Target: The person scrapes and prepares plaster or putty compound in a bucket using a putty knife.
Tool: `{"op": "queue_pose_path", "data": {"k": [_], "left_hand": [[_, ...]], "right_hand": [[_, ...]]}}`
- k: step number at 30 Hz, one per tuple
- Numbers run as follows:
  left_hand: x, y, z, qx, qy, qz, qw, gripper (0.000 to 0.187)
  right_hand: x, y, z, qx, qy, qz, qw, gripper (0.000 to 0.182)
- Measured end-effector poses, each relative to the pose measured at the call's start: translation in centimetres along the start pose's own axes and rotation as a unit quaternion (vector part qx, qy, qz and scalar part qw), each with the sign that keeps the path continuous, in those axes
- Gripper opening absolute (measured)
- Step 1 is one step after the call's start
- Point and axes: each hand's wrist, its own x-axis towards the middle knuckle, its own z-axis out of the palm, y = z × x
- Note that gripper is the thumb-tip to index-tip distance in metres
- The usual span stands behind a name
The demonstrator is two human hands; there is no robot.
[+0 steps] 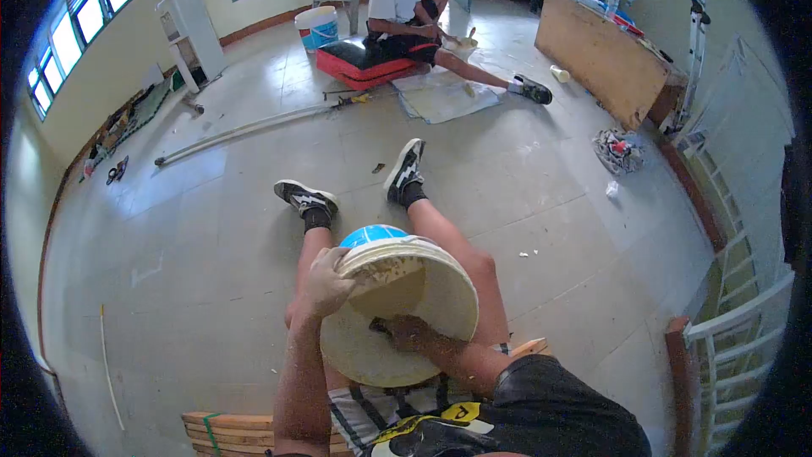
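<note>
A white plastic bucket (457, 288) with a blue label tilts between my legs, its open mouth facing me. My left hand (328, 282) is closed on the rim at the left side. Tan residue coats part of the inner wall, and a smooth tan patch shows deeper inside. My right hand (411, 333) reaches into the bucket, fingers closed around a small dark object (381, 326) whose kind I cannot make out. Part of the right fingers is hidden by the hand itself.
A person (406, 13) sits on a red and black cushion (355, 68) ahead, beside another bucket (317, 30). A long pole (245, 131) lies on the floor. Bundled wooden slats (245, 432) lie near me; a wooden box (592, 55) and white railing (744, 313) stand right.
</note>
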Motion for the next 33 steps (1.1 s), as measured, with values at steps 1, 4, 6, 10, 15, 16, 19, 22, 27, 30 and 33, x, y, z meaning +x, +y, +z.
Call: {"op": "queue_pose_path", "data": {"k": [1, 4, 6, 10, 15, 16, 19, 22, 27, 30, 33], "left_hand": [[0.0, -0.2, 0.1, -0.005, 0.0, 0.005, 1.0, 0.047], [-0.1, 1.0, -0.1, -0.027, 0.001, -0.017, 0.999, 0.046], [0.0, 0.2, 0.4, -0.032, 0.007, -0.005, 0.999, 0.046], [0.1, -0.1, 0.4, -0.035, 0.009, 0.005, 0.999, 0.047], [0.3, -1.2, 0.7, -0.027, 0.018, 0.013, 0.999, 0.047], [0.4, -1.5, 0.8, -0.033, 0.014, 0.017, 0.999, 0.046], [-0.1, 0.2, 0.4, -0.039, 0.024, -0.005, 0.999, 0.046], [-0.2, 0.4, 0.2, -0.028, 0.018, 0.006, 0.999, 0.046], [-0.2, -0.8, 0.4, -0.058, 0.001, -0.01, 0.998, 0.047], [2.8, -2.7, 0.6, -0.026, -0.029, 0.028, 0.999, 0.05], [2.3, 2.5, -1.7, 0.125, -0.011, 0.08, 0.989, 0.07]], "right_hand": [[0.0, 0.2, 0.4, 0.003, -0.002, 0.001, 1.0, 0.051], [-0.2, -0.1, 0.2, -0.055, -0.008, 0.009, 0.998, 0.05], [0.1, 0.1, 0.5, -0.043, 0.024, 0.012, 0.999, 0.047], [-0.3, -0.6, -0.7, -0.036, -0.016, 0.011, 0.999, 0.045], [-0.3, -0.8, -0.6, -0.061, -0.004, 0.026, 0.998, 0.044], [-0.3, -0.9, -0.6, -0.062, -0.003, 0.025, 0.998, 0.044], [-0.4, -0.6, -0.3, -0.094, 0.012, 0.004, 0.996, 0.043], [0.0, 0.4, 0.2, -0.038, 0.05, -0.036, 0.997, 0.043], [-0.8, -1.5, -1.9, -0.009, -0.028, 0.025, 0.999, 0.045], [-0.4, -0.7, -0.3, -0.106, 0.076, -0.043, 0.991, 0.046], [0.6, -0.2, -0.3, -0.078, -0.036, 0.031, 0.996, 0.047]]}}
